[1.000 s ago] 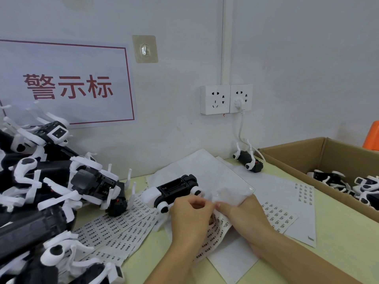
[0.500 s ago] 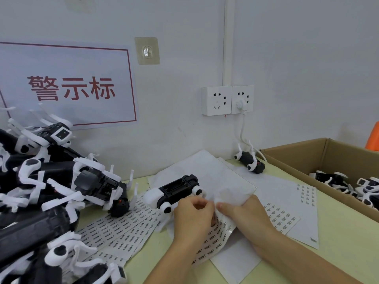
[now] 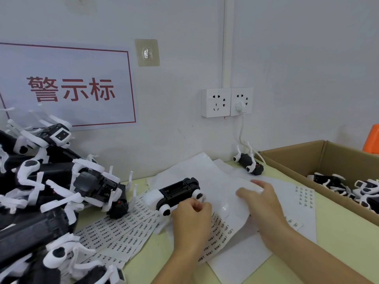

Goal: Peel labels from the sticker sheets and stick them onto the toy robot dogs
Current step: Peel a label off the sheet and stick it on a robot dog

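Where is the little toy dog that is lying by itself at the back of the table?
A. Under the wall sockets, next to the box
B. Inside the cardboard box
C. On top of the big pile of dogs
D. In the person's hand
A: the lone toy dog lies on the table below the wall sockets, just left of the cardboard box.

Wall sign (image 3: 67,87), two sockets (image 3: 226,102) — cardboard box (image 3: 320,158) at right.

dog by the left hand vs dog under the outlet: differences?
The near dog lies on the white sheets, right beside the left hand; the far dog lies at the wall, clear of both hands. The near dog shows an open black recess on top; the far dog shows none. Both are black with white legs, lying legs-up.
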The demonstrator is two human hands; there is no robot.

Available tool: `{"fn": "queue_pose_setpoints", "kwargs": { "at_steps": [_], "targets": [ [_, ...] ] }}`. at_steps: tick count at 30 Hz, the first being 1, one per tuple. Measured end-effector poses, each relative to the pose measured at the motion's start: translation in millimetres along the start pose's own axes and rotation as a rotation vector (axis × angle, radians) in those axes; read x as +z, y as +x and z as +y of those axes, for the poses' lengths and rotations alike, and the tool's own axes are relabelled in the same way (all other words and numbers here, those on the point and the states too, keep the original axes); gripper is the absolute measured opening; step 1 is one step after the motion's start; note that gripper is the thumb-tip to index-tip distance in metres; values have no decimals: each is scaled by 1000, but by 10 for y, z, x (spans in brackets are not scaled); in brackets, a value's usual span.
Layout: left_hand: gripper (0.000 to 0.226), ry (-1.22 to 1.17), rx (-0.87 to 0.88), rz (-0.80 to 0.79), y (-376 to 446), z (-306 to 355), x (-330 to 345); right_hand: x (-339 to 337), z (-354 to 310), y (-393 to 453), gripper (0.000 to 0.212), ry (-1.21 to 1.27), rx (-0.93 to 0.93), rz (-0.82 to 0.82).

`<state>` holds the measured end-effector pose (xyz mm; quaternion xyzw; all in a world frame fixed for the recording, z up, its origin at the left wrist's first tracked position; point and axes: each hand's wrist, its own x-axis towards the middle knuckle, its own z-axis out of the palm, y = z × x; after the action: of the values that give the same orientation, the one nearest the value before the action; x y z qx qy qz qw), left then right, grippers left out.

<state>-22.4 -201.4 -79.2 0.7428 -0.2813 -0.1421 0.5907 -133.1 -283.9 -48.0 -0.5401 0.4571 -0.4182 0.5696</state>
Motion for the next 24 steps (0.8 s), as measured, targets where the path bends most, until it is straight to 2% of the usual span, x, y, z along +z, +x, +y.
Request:
{"fn": "queue_pose_setpoints", "kwargs": {
  "at_steps": [4, 6, 8, 12, 16, 24],
  "targets": [
    [26, 47, 91, 10, -45, -4, 29, -88, -24, 70, 38, -173, -285, 256],
    [26, 57, 144, 7, -63, 2, 37, -74, -32, 18, 25, -220, -439, 241],
    [26, 65, 213, -4, -91, 22, 34, -33, -34, -63, 20, -241, -494, 149],
    [16, 161, 367, 52, -146, 52, 36, 76, -25, -240, 29, -307, -445, -44],
    [2, 230, 501, 169, -213, 90, 44, 128, -39, -332, 29, -225, -361, -158],
    [4, 268, 577, 272, -203, 73, 61, 153, -68, -393, 30, -149, -221, -192]
  ]
}}
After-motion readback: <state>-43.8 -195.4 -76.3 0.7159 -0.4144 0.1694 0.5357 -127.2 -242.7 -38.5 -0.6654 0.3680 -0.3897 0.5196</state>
